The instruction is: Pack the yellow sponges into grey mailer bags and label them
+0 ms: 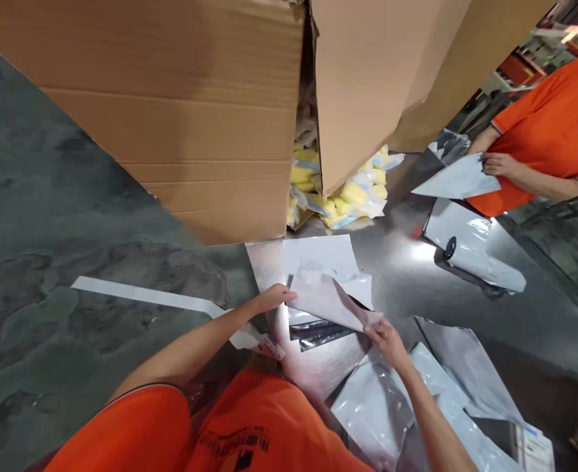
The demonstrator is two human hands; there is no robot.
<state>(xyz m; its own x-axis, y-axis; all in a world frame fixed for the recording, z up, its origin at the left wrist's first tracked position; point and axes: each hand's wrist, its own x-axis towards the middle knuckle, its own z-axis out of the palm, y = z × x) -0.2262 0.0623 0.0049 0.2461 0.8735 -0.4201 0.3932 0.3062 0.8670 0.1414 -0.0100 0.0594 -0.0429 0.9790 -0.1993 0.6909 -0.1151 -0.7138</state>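
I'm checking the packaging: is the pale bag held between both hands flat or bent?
Bent. Between the left hand and right hand, the pale bag has a raised, curving edge. Whether anything is inside, I cannot tell.

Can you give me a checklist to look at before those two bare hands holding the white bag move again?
1. Left hand holding the white bag: ok.
2. Right hand holding it too: ok.
3. Bag lying smooth: not ok, it's bent.
4. Anything inside it: cannot tell.
5. Co-worker's hand out of the way: ok, well apart.
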